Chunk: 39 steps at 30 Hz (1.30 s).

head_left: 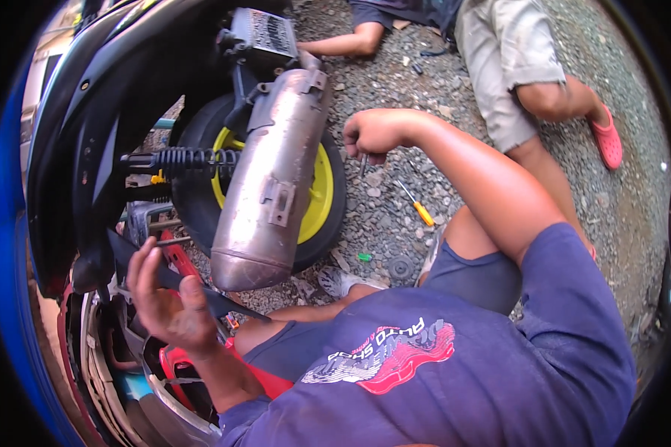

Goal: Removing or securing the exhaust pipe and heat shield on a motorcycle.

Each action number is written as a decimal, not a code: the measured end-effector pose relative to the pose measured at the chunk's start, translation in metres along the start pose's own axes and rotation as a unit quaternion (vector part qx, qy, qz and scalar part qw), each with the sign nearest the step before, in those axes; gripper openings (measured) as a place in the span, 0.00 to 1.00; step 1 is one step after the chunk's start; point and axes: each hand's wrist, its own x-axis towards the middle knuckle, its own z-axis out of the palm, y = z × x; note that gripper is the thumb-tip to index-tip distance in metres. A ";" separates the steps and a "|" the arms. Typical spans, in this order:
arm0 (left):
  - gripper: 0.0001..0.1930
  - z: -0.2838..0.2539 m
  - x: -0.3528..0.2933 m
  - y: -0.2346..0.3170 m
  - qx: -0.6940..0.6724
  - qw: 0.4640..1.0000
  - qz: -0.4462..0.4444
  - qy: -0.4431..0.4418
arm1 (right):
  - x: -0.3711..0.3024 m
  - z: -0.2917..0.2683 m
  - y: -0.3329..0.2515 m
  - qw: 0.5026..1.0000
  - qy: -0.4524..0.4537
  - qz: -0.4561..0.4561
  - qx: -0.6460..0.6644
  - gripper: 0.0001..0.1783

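My left hand [164,298] is spread against the scooter's side, fingertips by a metal rod [173,241] and thumb on a black plastic strip [216,302]; it holds nothing. My right hand [374,134] hovers in a fist over the gravel to the right of the rear wheel [328,197], closed on a thin metal tool [363,164] that hangs below the fingers. A long dull silver exhaust muffler [276,179] lies across the wheel with its yellow rim, between my two hands.
A black shock spring [194,160] runs left of the muffler under the black bodywork [89,127]. On the gravel lie an orange-handled screwdriver [417,208], a green bit [364,257] and a round black cap [401,267]. Another person [514,67] in khaki shorts and pink sandals sits beyond.
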 end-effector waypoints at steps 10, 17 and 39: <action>0.54 0.078 0.026 -0.038 -0.370 0.796 -0.396 -0.271 | 0.106 0.082 0.133 0.853 -0.101 0.302 -0.413 0.15; 0.53 0.071 0.022 -0.027 -0.452 0.742 -0.422 -0.260 | 0.123 0.187 0.274 0.709 -0.189 0.510 -0.448 0.16; 0.57 0.081 0.029 -0.023 -0.447 0.739 -0.423 -0.274 | -0.003 -0.027 -0.007 0.880 -0.109 0.216 -0.409 0.26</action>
